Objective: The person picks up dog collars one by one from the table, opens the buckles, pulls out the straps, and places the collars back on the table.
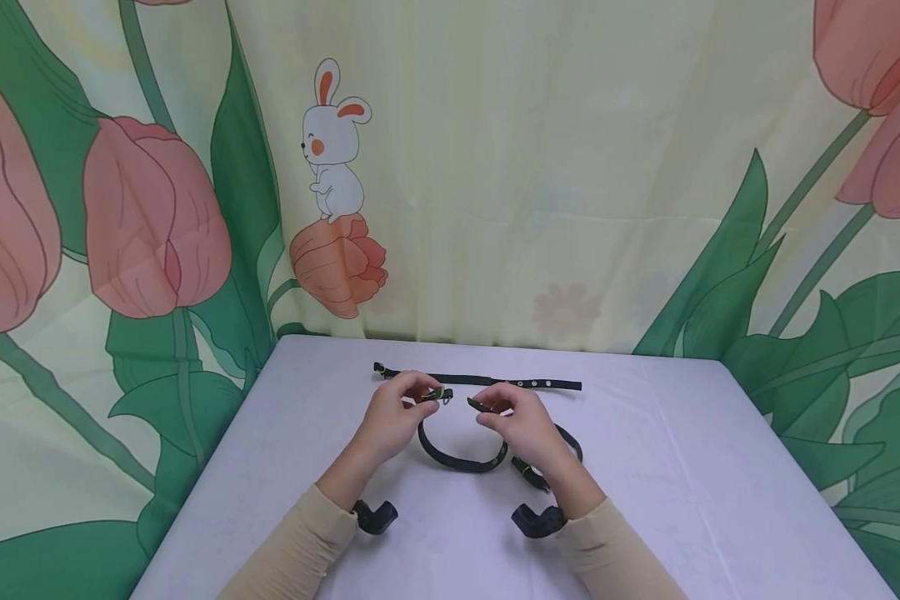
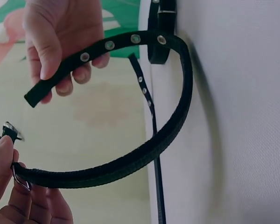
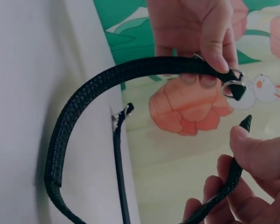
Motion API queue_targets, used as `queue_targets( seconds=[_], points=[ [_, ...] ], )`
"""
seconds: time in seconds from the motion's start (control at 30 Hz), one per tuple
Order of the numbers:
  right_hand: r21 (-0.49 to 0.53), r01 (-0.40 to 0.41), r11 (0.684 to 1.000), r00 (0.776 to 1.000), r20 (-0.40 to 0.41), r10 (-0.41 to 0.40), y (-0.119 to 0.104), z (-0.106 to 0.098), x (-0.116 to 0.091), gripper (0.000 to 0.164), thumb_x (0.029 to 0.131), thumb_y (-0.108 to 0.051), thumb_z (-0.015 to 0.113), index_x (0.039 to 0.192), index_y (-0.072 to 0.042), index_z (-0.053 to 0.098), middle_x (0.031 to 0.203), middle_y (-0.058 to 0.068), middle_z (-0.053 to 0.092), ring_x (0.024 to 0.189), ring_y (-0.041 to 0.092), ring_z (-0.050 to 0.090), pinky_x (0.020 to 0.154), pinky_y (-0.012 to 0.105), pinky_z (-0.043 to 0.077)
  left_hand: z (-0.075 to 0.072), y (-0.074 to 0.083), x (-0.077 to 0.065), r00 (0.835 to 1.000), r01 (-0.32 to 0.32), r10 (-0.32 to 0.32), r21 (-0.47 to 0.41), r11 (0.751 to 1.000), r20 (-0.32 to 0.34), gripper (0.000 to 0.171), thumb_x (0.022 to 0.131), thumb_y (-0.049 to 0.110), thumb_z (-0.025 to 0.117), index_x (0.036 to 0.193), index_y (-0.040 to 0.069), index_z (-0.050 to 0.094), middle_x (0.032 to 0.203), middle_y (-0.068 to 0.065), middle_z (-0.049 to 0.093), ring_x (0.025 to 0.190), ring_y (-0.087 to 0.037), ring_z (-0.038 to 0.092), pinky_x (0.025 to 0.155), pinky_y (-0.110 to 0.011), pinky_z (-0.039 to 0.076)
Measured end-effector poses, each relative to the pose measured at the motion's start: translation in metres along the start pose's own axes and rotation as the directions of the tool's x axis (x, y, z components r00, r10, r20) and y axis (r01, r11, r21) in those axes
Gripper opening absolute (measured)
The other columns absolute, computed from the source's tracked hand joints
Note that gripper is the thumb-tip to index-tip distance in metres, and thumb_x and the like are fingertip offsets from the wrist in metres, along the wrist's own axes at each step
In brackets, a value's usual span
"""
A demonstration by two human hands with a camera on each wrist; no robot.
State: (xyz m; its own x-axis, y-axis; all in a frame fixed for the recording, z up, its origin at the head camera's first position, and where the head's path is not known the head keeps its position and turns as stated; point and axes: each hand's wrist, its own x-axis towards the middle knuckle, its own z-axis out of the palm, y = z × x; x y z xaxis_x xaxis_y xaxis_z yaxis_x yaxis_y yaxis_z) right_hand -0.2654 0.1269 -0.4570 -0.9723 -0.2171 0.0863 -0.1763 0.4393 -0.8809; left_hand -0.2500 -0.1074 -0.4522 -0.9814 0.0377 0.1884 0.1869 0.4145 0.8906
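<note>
A dark collar [image 1: 461, 463] with a metal buckle, a D-ring and a row of eyelets hangs in an open loop between my hands. My left hand [image 1: 397, 417] pinches its buckle end [image 3: 234, 88] between thumb and fingers. The eyelet end is pinched by my right hand [image 1: 528, 423]; in the left wrist view the eyelet strap [image 2: 97, 52] lies across those fingers, its tip sticking out past the thumb. A small gap separates tip and buckle. The lower loop hangs close over the table; whether it touches is unclear.
A second collar [image 1: 450, 378] lies stretched out behind the hands on the white-covered table [image 1: 645, 483]. Another, coiled collar [image 1: 528, 473] lies partly hidden beneath the right forearm. Black wrist cameras [image 1: 376, 517] jut from both sleeves. A printed curtain [image 1: 495, 208] hangs behind the table's far edge.
</note>
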Motion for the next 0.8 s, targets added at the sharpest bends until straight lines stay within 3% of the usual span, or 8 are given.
queue_targets(
  seconds=[0.53,0.8],
  points=[
    [0.025,-0.036,0.999,0.987,-0.155,0.039,0.008,-0.027,-0.001,0.022,0.096,-0.006,0.079,0.117,-0.014,0.079,0.115,0.009,0.076,0.111,0.024,0.068,0.092,0.033,0.054,-0.013,-0.013,0.005,0.998,0.015,-0.018,-0.038,0.999,-0.060,0.024,0.096,0.007,0.079,0.116,0.018,0.076,0.110,-0.002,0.074,0.111,-0.022,0.068,0.097,-0.042,0.059],
    [0.031,-0.043,0.999,0.978,-0.201,0.049,0.015,-0.039,0.000,0.025,0.096,-0.007,0.078,0.121,-0.013,0.078,0.120,0.013,0.076,0.114,0.026,0.067,0.090,0.036,0.054,-0.020,-0.017,0.008,0.995,0.057,-0.060,-0.038,0.998,-0.085,0.023,0.097,0.007,0.078,0.117,0.018,0.076,0.112,-0.003,0.075,0.114,-0.022,0.068,0.101,-0.044,0.060]
  ],
)
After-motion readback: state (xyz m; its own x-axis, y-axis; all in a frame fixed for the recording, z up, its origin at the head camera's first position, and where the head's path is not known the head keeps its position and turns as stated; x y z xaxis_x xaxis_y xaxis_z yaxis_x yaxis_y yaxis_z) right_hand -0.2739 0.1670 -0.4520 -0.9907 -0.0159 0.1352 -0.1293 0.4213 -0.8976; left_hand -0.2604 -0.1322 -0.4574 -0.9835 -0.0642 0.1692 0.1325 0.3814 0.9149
